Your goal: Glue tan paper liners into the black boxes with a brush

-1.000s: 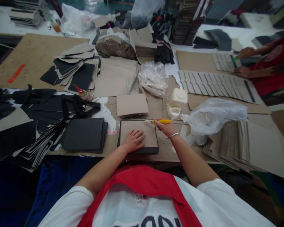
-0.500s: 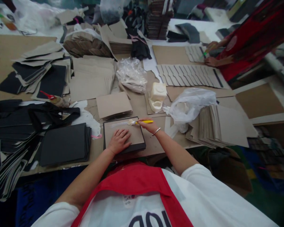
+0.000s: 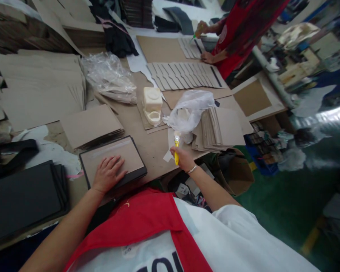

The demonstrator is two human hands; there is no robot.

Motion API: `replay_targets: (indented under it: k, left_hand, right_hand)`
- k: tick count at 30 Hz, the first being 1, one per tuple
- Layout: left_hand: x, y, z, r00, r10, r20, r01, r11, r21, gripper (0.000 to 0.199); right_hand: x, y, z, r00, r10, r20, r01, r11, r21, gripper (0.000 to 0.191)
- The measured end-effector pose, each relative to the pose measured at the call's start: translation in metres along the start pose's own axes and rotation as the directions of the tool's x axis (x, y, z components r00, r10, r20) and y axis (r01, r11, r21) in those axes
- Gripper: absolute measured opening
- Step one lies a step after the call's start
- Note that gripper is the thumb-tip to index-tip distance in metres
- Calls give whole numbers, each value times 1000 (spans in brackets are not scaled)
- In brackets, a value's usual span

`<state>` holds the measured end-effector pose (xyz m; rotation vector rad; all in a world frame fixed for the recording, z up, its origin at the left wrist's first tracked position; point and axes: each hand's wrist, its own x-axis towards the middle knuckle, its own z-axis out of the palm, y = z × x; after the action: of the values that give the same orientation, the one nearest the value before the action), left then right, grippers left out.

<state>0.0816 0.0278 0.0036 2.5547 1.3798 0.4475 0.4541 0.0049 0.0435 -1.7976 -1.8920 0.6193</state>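
Observation:
My left hand [image 3: 109, 174] lies flat with its fingers stretched out on a grey-brown board [image 3: 132, 153]. That board rests on a slightly larger black sheet [image 3: 140, 170], whose dark edge shows around it. A wet-looking streak runs along the board's far part. In my right hand [image 3: 183, 158] is a paintbrush [image 3: 176, 145] with a yellow handle, bristles pointing up and away from me. The brush is off the board, close to a white plastic bag [image 3: 191, 107]. Beyond it stands a cream plastic container [image 3: 152, 104] with an open, cup-like front.
Brown boards [image 3: 92, 124] are stacked behind my left hand, and black sheets [image 3: 25, 189] lie at the left. More boards [image 3: 218, 128] lean at the right by the table edge. Across the table a co-worker's hands [image 3: 205, 43] work over a row of overlapping strips [image 3: 187, 76].
My right hand has lifted the paintbrush off the board and carried it right, toward the white bag. My left hand stays on the board. The view has swung to the right.

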Motion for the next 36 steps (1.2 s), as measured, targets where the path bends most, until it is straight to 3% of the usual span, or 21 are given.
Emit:
replay_targets:
  k: [3,6,8,12,16,20,22,24,26,28,30,32,36]
  left_hand:
    - [0,2,-1,1000,0,4,0,1000,20,47]
    - [1,3,-2,1000,4,14,-5,999,34,46]
    - [2,4,-3,1000,-3,19,2,1000,32,46]
    - [2,2,-5,999,-36,33,36,999,-8,44]
    - [11,16,-16,991,-136,17,137,980,-147,59]
    - [44,58,-27,976,-214,33,207,881,-425,72]
    - [65,77,-27,964,-214,156,265,739,-619,69]
    - [81,87,-26,921,-175,347,387,508,-770,54]
    - [88,89,-24,860,-170,480,510,297,-808,47]
    - [87,84,-24,820,-207,533,568,185,-802,45]
    - [81,79,-26,815,-231,531,572,174,-802,42]
    - [74,74,-29,819,-240,522,569,218,-793,39]
    - [53,57,-41,769,-248,590,639,245,-729,35]
  right_hand:
    - [-23,23,47,993,7,119,35,938,-345,20]
    - [-27,39,78,987,58,152,23,873,-488,20]
    - [-21,49,82,985,99,142,-10,854,-521,23]
    - [-5,53,69,986,124,113,-59,889,-455,24]
    - [-1,20,52,996,77,-44,-82,990,-119,18]
    - [5,-41,38,996,-30,-90,52,967,248,20]
    - [12,-67,31,996,-67,-62,85,934,347,17]
    - [21,-86,25,995,-79,-61,97,917,388,15]
    - [29,-95,21,996,-60,-68,83,906,414,16]
    - [36,-99,19,998,-48,-47,64,893,445,20]
    - [41,-102,21,997,-76,-26,80,905,418,30]
    - [45,-105,27,991,-132,-28,134,944,301,38]
    - [57,-114,47,976,-210,-51,214,971,108,26]
